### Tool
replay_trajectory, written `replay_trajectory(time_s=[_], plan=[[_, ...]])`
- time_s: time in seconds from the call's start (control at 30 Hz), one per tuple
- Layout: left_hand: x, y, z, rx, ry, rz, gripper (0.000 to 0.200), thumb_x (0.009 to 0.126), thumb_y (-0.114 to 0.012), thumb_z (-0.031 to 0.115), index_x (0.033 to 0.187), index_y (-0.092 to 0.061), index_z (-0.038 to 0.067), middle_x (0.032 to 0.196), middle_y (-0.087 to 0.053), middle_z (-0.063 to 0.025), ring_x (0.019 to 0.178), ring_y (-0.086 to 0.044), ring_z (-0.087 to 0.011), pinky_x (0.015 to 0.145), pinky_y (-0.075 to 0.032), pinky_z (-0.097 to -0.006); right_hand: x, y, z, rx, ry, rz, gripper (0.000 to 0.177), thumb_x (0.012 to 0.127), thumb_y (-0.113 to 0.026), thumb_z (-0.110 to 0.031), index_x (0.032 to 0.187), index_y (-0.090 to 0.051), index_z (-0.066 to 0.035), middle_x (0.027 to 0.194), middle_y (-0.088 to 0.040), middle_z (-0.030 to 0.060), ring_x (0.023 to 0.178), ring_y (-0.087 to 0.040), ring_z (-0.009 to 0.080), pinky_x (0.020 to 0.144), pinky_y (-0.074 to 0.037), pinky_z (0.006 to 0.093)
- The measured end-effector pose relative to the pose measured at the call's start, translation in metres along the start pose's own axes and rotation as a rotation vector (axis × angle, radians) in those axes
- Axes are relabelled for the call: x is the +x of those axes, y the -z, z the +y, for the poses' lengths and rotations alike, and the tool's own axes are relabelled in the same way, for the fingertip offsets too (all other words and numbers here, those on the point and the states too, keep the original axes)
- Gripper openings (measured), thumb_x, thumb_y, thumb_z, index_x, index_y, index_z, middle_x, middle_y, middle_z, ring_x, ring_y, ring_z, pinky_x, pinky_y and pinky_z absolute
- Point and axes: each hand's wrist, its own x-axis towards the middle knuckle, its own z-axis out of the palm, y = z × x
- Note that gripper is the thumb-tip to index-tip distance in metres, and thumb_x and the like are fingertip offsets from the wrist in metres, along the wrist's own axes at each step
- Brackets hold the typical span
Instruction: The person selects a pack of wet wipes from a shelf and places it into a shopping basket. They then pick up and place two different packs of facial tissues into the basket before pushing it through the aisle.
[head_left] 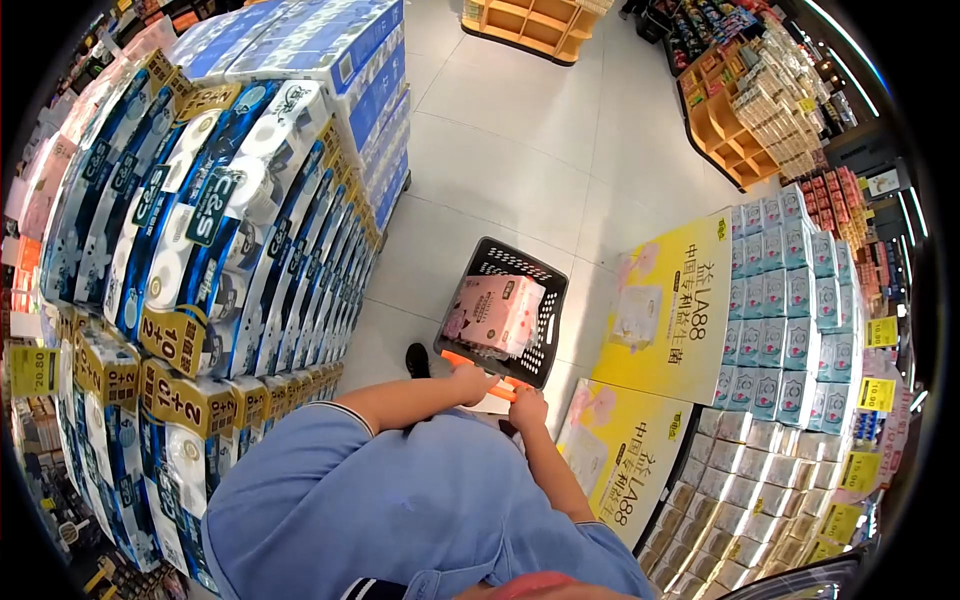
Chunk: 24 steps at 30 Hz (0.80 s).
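A black shopping basket (549, 365) with slotted sides is in front of my body, low over the tiled floor. Its orange handle (460, 361) runs along the side nearest me. My left hand (474, 384) is wrapped round the handle near its middle, and my right hand (528, 408) grips it farther right. Inside the basket lies a pink pack (497, 312) with dark printing; its contents cannot be made out. One dark shoe (417, 361) shows left of the basket.
Tall stacks of toilet roll packs (190, 240) stand close on the left, with blue-white packs (365, 90) behind. On the right are yellow display boards (665, 310) and stacked teal packs (765, 340). Wooden shelf units (530, 25) stand farther ahead, beyond the pale tiled floor (500, 140).
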Motion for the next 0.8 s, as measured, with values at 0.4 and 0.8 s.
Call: replay_trajectory(time_s=[0.4, 0.8], plan=[[0.066, 0.027, -0.037, -0.038, 0.054, 0.202, 0.065, 0.086, -0.059, 0.022, 0.148, -0.039, 0.022, 0.105, -0.065, -0.0133, 0.088, -0.067, -0.0286, 0.066, -0.053, -0.0429, 0.091, 0.064, 0.013, 0.009, -0.015, -0.054, 0.025, 0.088, -0.054, -0.015, 0.110, -0.067, -0.012, 0.114, -0.065, 0.0127, 0.114, -0.057, 0.0323, 0.089, -0.051, 0.0472], [0.126, 0.144, -0.071, -0.121, 0.199, 0.161, 0.057, 0.092, -0.052, 0.021, 0.148, -0.037, 0.020, 0.114, -0.064, -0.0157, 0.097, -0.067, -0.0307, 0.073, -0.052, -0.0462, 0.219, 0.135, 0.059, -0.031, 0.330, -0.052, 0.028, 0.088, -0.054, -0.014, 0.115, -0.062, -0.012, 0.118, -0.063, 0.0135, 0.113, -0.058, 0.0354, 0.087, -0.051, 0.0532]])
